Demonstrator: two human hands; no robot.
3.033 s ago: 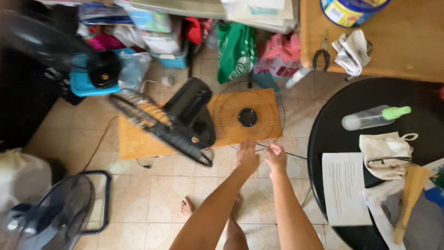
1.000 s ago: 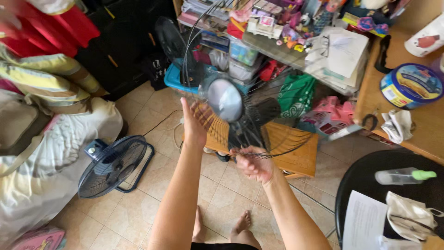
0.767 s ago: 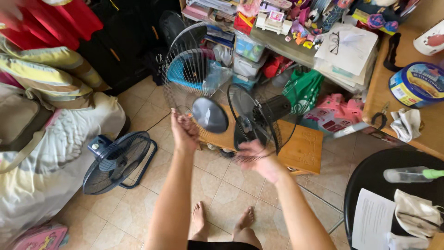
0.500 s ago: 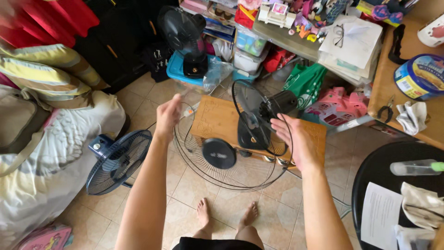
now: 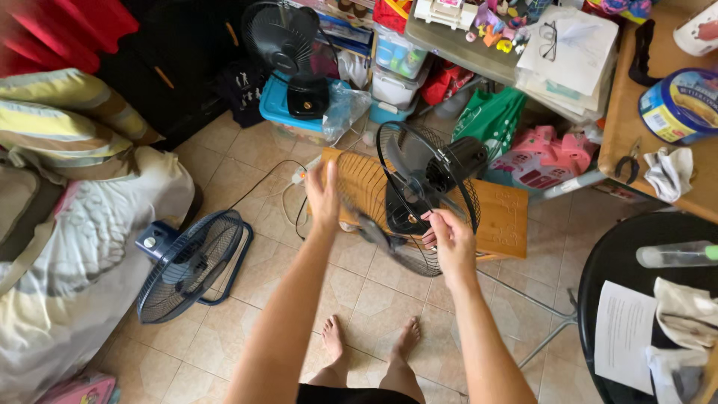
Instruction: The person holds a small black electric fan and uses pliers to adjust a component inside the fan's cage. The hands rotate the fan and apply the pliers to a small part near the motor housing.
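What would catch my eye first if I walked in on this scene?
Probably the black fan on a low wooden board at centre, its wire grille being handled by the left hand and right hand. A blue floor fan lies on the tiles at left.

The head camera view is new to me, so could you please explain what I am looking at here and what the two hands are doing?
The picture comes from a camera worn on a person's head, looking down past their arms to their bare feet on a tiled floor. There is no machine: just two bare hands. The left hand is raised and open, by the blurred wire grille of a fan. The right hand pinches the rim of that grille in front of a black fan, which stands on a low wooden board. A second, blue fan lies on the floor to the left, and a third black fan stands on a blue box further back. At right is a round black table with a sheet of paper.
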